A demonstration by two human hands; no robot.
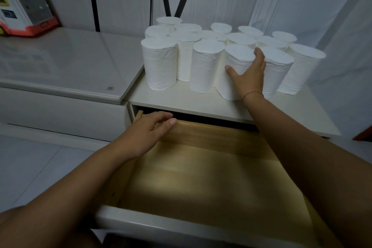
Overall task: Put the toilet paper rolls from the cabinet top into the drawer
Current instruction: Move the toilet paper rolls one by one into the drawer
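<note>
ok so right hand [247,75] grips a front toilet paper roll [238,59] at 1 o'clock, left hand [149,133] hangs loose, empty. Next: lift, drop into drawer [181,221].

Stamp: a small oval mark [110,88] stood on the white top panel [60,62] near its front right corner, at 8 o'clock from the toilet paper rolls [160,66].
Stamp letters: they looked like "CCC"; the fine line beneath was too small to read.
Appliance [26,4] at 10 o'clock: its yellow label and dark-framed sticker were unreadable.
</note>
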